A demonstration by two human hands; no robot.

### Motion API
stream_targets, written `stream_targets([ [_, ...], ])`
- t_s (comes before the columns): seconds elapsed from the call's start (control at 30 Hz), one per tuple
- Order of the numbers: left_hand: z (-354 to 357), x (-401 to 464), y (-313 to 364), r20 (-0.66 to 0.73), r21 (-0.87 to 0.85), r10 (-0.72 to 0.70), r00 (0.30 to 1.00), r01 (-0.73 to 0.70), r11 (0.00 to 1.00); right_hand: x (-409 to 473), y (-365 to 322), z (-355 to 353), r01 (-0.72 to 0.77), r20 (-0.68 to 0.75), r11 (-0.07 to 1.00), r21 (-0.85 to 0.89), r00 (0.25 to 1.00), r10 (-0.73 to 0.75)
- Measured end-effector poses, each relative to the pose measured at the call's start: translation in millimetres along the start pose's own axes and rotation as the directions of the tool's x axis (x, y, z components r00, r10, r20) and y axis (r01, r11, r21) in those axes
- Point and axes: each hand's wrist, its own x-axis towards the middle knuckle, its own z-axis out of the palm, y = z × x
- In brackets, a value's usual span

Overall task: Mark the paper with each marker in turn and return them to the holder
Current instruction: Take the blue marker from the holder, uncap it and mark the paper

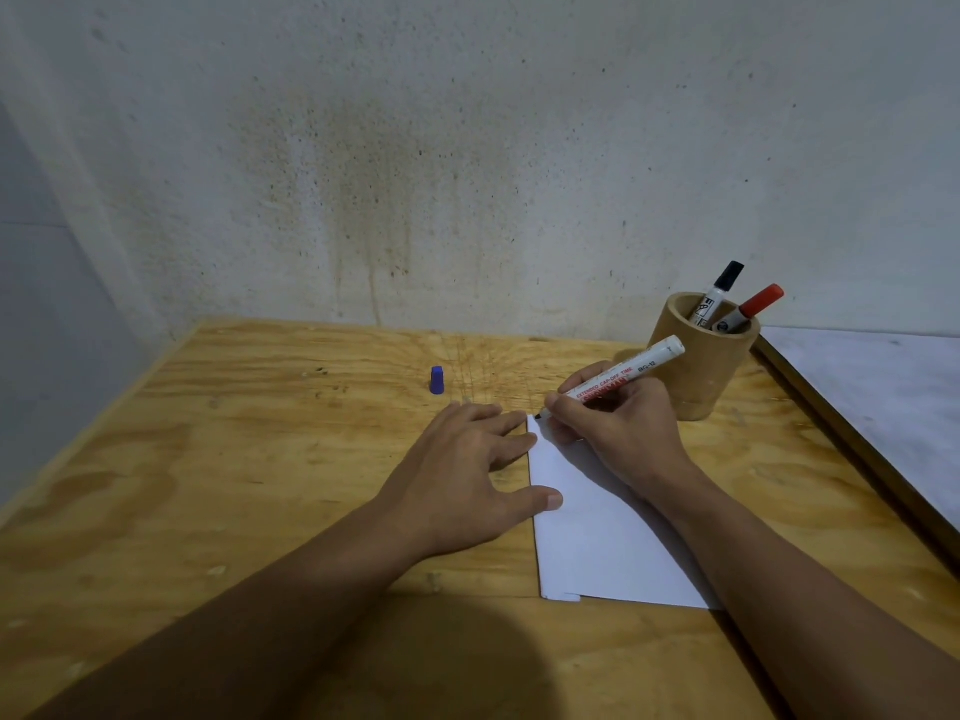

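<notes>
A white sheet of paper [602, 537] lies on the wooden table [260, 459]. My right hand [623, 423] grips an uncapped white marker [631, 374], its tip touching the paper's far left corner. My left hand [467, 470] rests flat with fingers spread, thumb and fingertips pressing the paper's left edge. The marker's blue cap [437, 380] stands upright on the table beyond my left hand. A round wooden holder [696, 376] at the back right contains a black-capped marker [719, 293] and a red-capped marker [750, 309].
A stained wall [415, 174] rises right behind the table. A dark-framed white board [883, 402] lies along the table's right edge.
</notes>
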Motion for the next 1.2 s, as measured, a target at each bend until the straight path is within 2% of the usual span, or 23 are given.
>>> stream_targets([
  [0.5,0.2,0.6,0.2,-0.009,0.027,-0.010,1.000,0.010,1.000,0.7,-1.1,1.2,-0.012,0.028,0.999,-0.036,1.000,0.013],
  [0.63,-2.8,-0.9,2.8,-0.028,-0.016,-0.008,1.000,0.007,1.000,-0.7,-4.1,0.6,0.004,-0.044,0.998,0.059,0.999,-0.001],
  [0.7,-7.0,-0.3,2.3,-0.168,-0.161,-0.066,0.984,0.038,0.986,-0.8,-5.2,-1.3,0.006,-0.104,0.988,0.152,0.995,0.010],
  [0.73,-9.7,2.2,-0.6,-0.281,-0.215,-0.118,0.953,0.057,0.975,-1.3,-5.9,-1.9,0.005,-0.123,0.981,0.193,0.992,0.019],
  [0.8,-16.8,12.4,-11.6,-0.457,-0.200,-0.214,0.863,0.135,0.970,-2.4,-7.9,-1.7,0.014,-0.139,0.971,0.240,0.990,0.020],
  [0.83,-20.5,18.6,-19.0,-0.479,-0.172,-0.258,0.839,0.198,0.965,-3.1,-9.1,-1.5,0.025,-0.146,0.968,0.249,0.989,0.012],
  [0.9,-26.4,29.5,-33.1,-0.406,-0.138,-0.344,0.847,0.316,0.939,-2.8,-10.9,-2.1,0.035,-0.157,0.963,0.268,0.988,0.008],
  [0.97,-28.8,36.1,-41.9,-0.333,-0.155,-0.378,0.864,0.346,0.925,-1.0,-13.1,-4.0,0.019,-0.151,0.947,0.321,0.988,0.031],
  [1.03,-29.6,38.8,-41.5,-0.333,-0.216,-0.395,0.856,0.338,0.916,-0.1,-16.8,-5.6,-0.033,-0.112,0.903,0.428,0.990,0.089],
  [1.1,-30.4,40.3,-32.7,-0.291,-0.449,-0.471,0.833,0.315,0.836,-0.8,-22.1,-5.8,-0.087,-0.074,0.845,0.528,0.986,0.148],
  [1.17,-33.0,41.3,-17.7,-0.121,-0.774,-0.535,0.836,0.257,0.578,-1.3,-27.5,-5.8,-0.094,-0.069,0.823,0.560,0.985,0.160],
  [1.2,-34.2,41.7,-9.9,-0.037,-0.867,-0.528,0.849,0.235,0.439,-1.0,-29.0,-5.8,-0.088,-0.073,0.825,0.558,0.985,0.154],
])
